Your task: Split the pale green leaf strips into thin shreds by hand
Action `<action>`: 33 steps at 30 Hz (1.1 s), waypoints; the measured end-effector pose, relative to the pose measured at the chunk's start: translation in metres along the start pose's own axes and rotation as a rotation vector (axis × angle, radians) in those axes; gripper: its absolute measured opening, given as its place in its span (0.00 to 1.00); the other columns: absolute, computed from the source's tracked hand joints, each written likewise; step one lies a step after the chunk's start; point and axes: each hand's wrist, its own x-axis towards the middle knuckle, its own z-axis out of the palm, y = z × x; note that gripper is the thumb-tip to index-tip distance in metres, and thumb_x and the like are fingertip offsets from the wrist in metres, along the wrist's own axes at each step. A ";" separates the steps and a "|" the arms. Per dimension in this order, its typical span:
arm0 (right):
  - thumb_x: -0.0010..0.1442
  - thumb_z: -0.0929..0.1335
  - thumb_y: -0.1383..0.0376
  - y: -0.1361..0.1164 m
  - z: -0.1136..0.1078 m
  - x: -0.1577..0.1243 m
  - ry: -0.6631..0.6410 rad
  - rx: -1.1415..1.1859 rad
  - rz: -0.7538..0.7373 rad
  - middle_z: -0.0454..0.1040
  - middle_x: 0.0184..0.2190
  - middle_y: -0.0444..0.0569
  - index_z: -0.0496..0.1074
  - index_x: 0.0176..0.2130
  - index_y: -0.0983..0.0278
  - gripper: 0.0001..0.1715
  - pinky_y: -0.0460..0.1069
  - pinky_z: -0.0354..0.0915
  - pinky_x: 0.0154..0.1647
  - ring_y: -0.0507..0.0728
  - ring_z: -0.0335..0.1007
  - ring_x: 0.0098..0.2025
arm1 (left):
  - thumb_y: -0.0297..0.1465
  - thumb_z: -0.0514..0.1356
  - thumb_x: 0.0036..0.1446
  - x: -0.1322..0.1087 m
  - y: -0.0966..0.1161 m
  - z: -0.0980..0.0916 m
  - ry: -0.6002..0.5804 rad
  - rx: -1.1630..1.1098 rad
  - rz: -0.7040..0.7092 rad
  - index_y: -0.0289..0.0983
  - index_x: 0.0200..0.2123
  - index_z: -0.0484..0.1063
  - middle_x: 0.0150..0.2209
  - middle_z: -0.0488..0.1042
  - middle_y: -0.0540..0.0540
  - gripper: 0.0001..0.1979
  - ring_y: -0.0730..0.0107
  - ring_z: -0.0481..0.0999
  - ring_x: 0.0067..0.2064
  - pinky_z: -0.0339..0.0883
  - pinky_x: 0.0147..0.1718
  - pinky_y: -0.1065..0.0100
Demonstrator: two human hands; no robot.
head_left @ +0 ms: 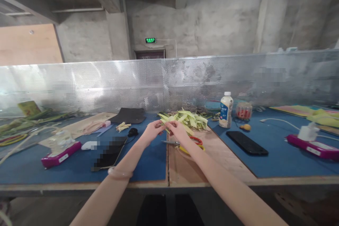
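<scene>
My left hand (153, 129) and my right hand (177, 129) meet over the middle of the table, fingers pinched close together. A narrow pale green leaf strip (166, 126) shows between the fingertips, partly hidden by them. Just behind the hands lies a heap of cut pale green leaf pieces (192, 119). Scissors with red and yellow handles (197, 142) rest beneath my right forearm, their blades pointing left.
A dark phone (246, 142) and a milk bottle (226, 109) stand to the right, near a lidded jar (244, 110). Purple power strips (60, 154) sit at both sides. A black tablet-like device (112, 153) lies left. A perforated metal screen (119, 81) borders the table's back.
</scene>
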 end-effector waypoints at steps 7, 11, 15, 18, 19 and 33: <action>0.49 0.65 0.50 0.002 -0.002 -0.001 0.002 -0.116 -0.091 0.65 0.18 0.41 0.69 0.30 0.66 0.21 0.46 0.59 0.22 0.49 0.59 0.19 | 0.40 0.60 0.45 0.001 -0.002 -0.001 0.049 0.011 -0.021 0.32 0.37 0.70 0.23 0.69 0.50 0.19 0.78 0.63 0.22 0.57 0.22 0.74; 0.50 0.63 0.51 0.004 -0.003 0.000 -0.008 -0.150 -0.140 0.65 0.17 0.41 0.70 0.29 0.65 0.20 0.46 0.59 0.23 0.50 0.59 0.19 | 0.39 0.60 0.45 0.003 -0.006 -0.002 0.084 0.007 -0.037 0.32 0.38 0.70 0.24 0.70 0.50 0.19 0.79 0.63 0.21 0.57 0.22 0.75; 0.52 0.63 0.53 0.004 -0.003 0.001 -0.030 -0.133 -0.165 0.66 0.18 0.42 0.70 0.28 0.64 0.18 0.46 0.60 0.23 0.50 0.61 0.20 | 0.38 0.60 0.46 0.004 -0.008 -0.003 0.107 0.004 -0.051 0.33 0.37 0.70 0.23 0.70 0.49 0.17 0.78 0.65 0.21 0.58 0.21 0.75; 0.52 0.63 0.55 0.004 -0.003 0.002 -0.045 -0.148 -0.168 0.67 0.19 0.43 0.71 0.29 0.64 0.16 0.45 0.61 0.23 0.50 0.61 0.21 | 0.34 0.59 0.46 0.006 -0.007 -0.003 0.127 -0.001 -0.074 0.32 0.38 0.70 0.26 0.73 0.47 0.15 0.75 0.69 0.25 0.60 0.21 0.75; 0.52 0.63 0.55 0.005 -0.002 0.002 -0.052 -0.150 -0.167 0.67 0.20 0.43 0.71 0.31 0.64 0.16 0.45 0.61 0.23 0.50 0.62 0.21 | 0.32 0.59 0.45 0.006 -0.007 -0.003 0.135 -0.006 -0.084 0.32 0.39 0.70 0.27 0.73 0.46 0.15 0.74 0.70 0.27 0.60 0.21 0.75; 0.52 0.64 0.55 0.004 -0.001 0.000 -0.046 -0.195 -0.183 0.70 0.22 0.45 0.72 0.38 0.65 0.19 0.46 0.62 0.20 0.50 0.63 0.19 | 0.29 0.60 0.44 0.005 -0.008 -0.005 0.176 -0.097 -0.119 0.33 0.41 0.69 0.28 0.74 0.46 0.17 0.76 0.71 0.26 0.57 0.19 0.77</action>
